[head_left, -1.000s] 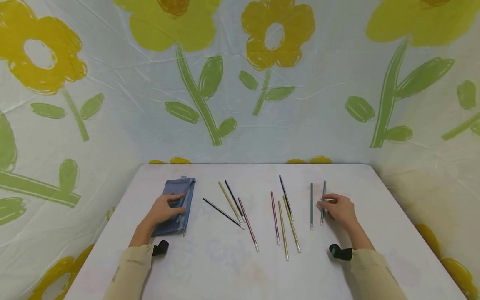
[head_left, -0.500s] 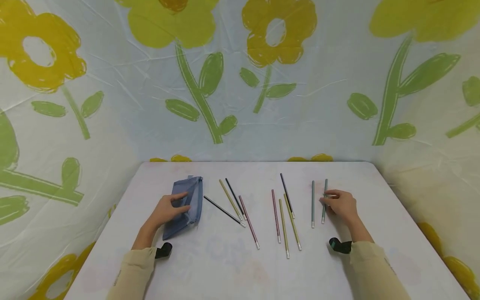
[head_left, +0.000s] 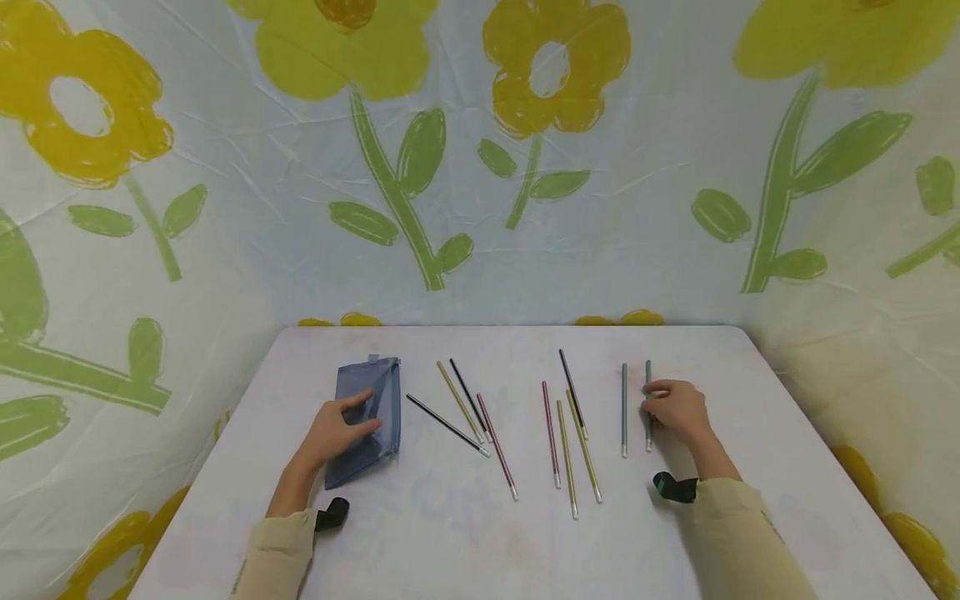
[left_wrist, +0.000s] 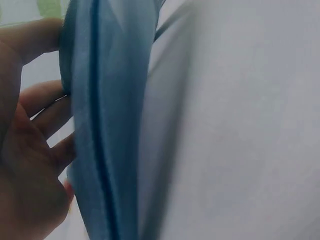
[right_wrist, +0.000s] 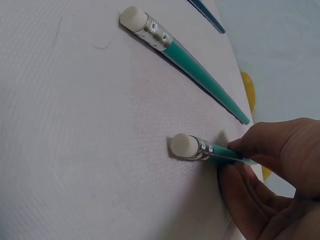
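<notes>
"Blue pouch (head_left: 387, 407) first: where is it?"
"In the left hand (head_left: 333, 429), thumb and fingers pinching it, and it tilts; the left wrist view shows its shadow (left_wrist: 162, 135) on the table (head_left: 480, 558)."
"And the right hand (head_left: 678, 407)?"
"Well to the right of the pouch, held narrow, pinching a green pencil (head_left: 648, 436)."
"Its neighbour?"
"Another green pencil (head_left: 624, 408), just on the pouch side."
"What lies closest to the pouch?"
"A black pencil (head_left: 447, 425), slanting away to its right; past that, a yellow pencil (head_left: 460, 402), a second black pencil (head_left: 468, 400) and a red pencil (head_left: 497, 446)."
"Between pouch and green pencils?"
"Also two yellow pencils (head_left: 567, 458), a dark blue pencil (head_left: 567, 373) and another red pencil (head_left: 551, 433)."
</notes>
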